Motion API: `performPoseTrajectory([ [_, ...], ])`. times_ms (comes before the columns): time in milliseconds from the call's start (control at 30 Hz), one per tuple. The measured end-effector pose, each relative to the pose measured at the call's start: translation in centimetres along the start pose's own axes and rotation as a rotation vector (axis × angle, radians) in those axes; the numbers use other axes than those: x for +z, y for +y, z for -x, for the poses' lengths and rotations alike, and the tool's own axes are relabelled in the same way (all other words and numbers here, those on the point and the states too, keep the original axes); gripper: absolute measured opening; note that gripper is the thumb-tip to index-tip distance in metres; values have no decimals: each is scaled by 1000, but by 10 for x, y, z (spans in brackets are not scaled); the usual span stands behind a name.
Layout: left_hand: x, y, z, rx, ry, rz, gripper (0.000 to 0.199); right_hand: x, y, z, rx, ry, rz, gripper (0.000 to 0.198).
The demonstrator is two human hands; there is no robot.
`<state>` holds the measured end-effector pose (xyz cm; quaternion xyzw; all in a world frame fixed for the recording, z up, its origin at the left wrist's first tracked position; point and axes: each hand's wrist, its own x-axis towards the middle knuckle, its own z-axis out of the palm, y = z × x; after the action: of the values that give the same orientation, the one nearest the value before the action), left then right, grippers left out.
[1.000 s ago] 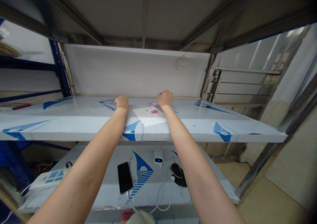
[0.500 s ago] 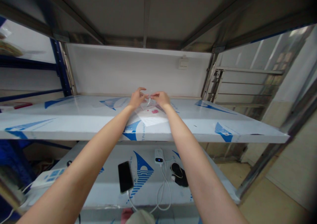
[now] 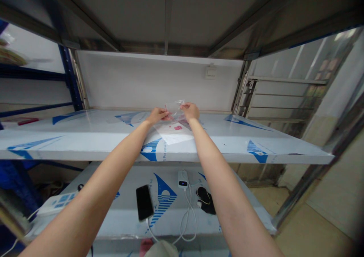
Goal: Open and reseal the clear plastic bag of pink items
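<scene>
Between my two hands a clear plastic bag (image 3: 175, 110) is stretched, its film catching the light. My left hand (image 3: 157, 115) pinches the bag's left side, where some pinkish red shows by the fingertips, too small to make out. On the bag's upper right edge, my right hand (image 3: 191, 111) is closed with thumb and finger. Below the hands lies a white sheet (image 3: 173, 137) on the upper shelf, with a small cluster of pink-red pieces (image 3: 178, 127) on or above it.
The film-covered upper shelf (image 3: 93, 143) spans the view. On the lower shelf lie a black phone (image 3: 144, 203), a white device with a small display (image 3: 182, 179), a black object (image 3: 209, 204) with a cord, and a white power strip (image 3: 57, 204). A metal shelf (image 3: 136, 18) hangs overhead.
My hands have moved apart, the right one slightly up and right. The clear bag, bunched between the fingers before, is now spread out. My left fingers have closed on its side.
</scene>
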<state>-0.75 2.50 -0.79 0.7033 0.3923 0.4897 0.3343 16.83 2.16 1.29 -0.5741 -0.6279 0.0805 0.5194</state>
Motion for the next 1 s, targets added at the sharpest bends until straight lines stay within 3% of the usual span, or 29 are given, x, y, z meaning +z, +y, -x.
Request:
performPoseTrajectory([
  [100,2,5,5,-38,-21,-38,18,1,-1,3,-61,24,57,26],
  [200,3,10,7,-23,43,-99,16,1,-3,6,-117,151,113,49],
  [300,3,14,10,34,133,-252,17,1,-3,4,-124,228,66,52],
  [367,3,17,12,77,185,-391,20,3,-3,1,-118,141,-43,41],
  [467,3,22,15,128,250,-585,27,7,-5,0,-138,-178,-233,19],
  [533,4,25,17,157,276,-706,29,9,-7,2,-171,-394,-320,16],
  [600,5,26,17,180,277,-805,29,10,-9,5,-183,-506,-372,16],
  [767,7,26,18,177,230,-886,21,10,-7,7,-176,-501,-372,13],
  [1000,5,28,20,175,156,-835,33,10,-5,6,-127,-457,-302,16],
])
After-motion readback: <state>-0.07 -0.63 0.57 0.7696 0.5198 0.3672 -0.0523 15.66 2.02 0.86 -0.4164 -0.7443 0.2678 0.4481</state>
